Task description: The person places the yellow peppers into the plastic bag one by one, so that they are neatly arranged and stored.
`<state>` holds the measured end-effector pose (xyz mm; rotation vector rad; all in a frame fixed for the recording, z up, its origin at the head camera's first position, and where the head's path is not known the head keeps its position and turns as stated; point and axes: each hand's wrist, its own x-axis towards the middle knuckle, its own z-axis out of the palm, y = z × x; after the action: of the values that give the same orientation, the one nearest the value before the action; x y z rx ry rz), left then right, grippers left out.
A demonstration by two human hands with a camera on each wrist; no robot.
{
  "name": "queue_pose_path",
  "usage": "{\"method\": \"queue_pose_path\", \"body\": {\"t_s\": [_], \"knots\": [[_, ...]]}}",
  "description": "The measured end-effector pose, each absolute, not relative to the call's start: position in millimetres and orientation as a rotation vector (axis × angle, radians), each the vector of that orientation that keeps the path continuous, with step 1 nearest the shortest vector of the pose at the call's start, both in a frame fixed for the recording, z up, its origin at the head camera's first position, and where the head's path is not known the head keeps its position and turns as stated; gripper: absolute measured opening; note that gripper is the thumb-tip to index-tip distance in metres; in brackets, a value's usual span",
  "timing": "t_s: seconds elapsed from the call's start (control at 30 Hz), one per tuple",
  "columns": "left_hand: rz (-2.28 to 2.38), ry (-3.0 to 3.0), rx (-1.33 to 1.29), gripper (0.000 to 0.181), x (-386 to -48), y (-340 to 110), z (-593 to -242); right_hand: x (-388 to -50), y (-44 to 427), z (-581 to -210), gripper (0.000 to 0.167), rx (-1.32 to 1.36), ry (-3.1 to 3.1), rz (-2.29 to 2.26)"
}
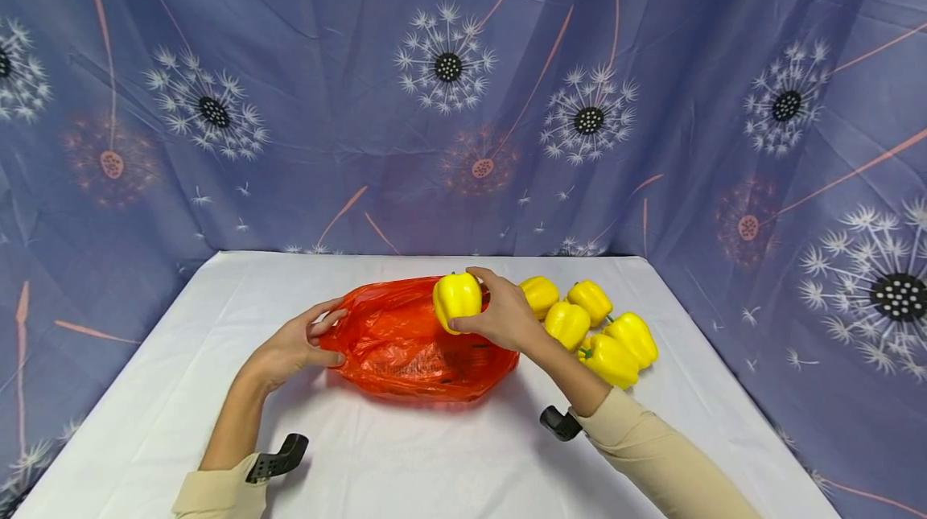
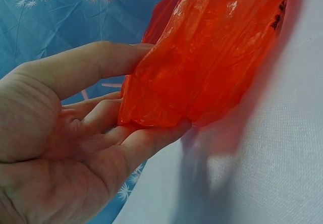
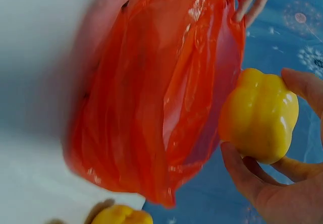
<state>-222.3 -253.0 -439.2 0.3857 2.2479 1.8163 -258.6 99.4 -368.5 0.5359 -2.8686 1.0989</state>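
A red plastic bag [image 1: 405, 378] stands with its mouth open toward the camera in the head view. My left hand [image 1: 290, 350] holds the bag's left edge; in the left wrist view, thumb and fingers of that hand [image 2: 75, 133] lie on either side of the thin plastic [image 2: 202, 57]. Over the right part of the mouth, my right hand [image 1: 507, 314] grips a yellow bell pepper [image 1: 458, 302] between thumb and fingers. The right wrist view has this pepper [image 3: 260, 115] beside the bag's rim, held by the fingertips. The bag's bottom is hidden.
Several more yellow bell peppers [image 1: 608, 360] lie in a group right of the bag, near my right forearm. White cloth covers the table [image 1: 405, 463]. A blue curtain with dandelion prints [image 1: 326, 100] hangs behind and at both sides. Black wrist mounts [image 1: 278, 459] stick out from both sleeves.
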Motion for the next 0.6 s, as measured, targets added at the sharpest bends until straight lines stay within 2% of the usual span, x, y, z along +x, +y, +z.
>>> {"method": "queue_pose_path", "body": {"t_s": [0.33, 0.6], "knots": [[1.854, 2.215, 0.387, 0.098, -222, -253, -439, -269, 60, -383, 0.079, 0.616, -2.903, 1.053], [1.832, 2.232, 0.368, 0.098, -223, -252, -438, -274, 33, -392, 0.083, 0.582, -2.964, 1.089]]}}
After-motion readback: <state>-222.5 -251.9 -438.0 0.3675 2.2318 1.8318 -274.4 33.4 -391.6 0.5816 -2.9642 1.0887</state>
